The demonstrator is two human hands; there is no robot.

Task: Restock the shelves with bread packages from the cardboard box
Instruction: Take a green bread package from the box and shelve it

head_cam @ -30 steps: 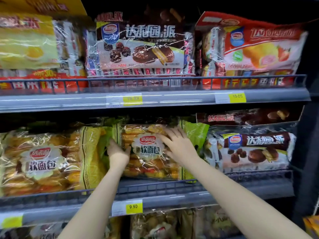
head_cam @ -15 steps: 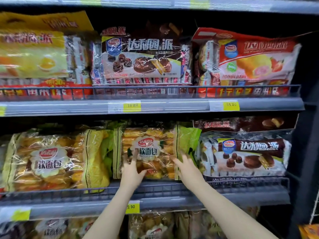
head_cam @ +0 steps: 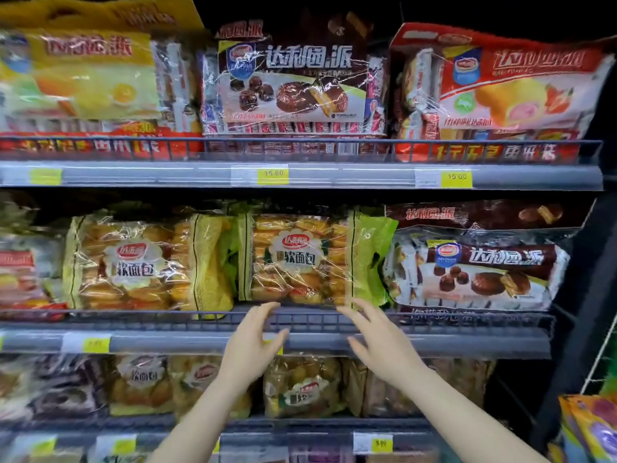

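Note:
A clear bread package with green ends [head_cam: 300,259] stands upright in the middle of the middle shelf [head_cam: 467,344], behind its wire rail. A similar bread package with yellow ends [head_cam: 140,262] stands to its left. My left hand [head_cam: 250,345] and my right hand [head_cam: 377,342] hover just below and in front of the green-ended package, over the shelf's front edge. Both hands are empty with fingers spread and touch nothing. The cardboard box is out of view.
Chocolate pie packs [head_cam: 477,272] fill the middle shelf's right side. The top shelf [head_cam: 334,175] holds a yellow cake pack [head_cam: 90,75], a chocolate pie pack [head_cam: 290,85] and a red cake pack [head_cam: 500,85]. More bread bags [head_cam: 300,385] sit on the lower shelf.
Both hands have let go of the green-ended bread package and drawn back and down from it. The package stays standing on the middle shelf.

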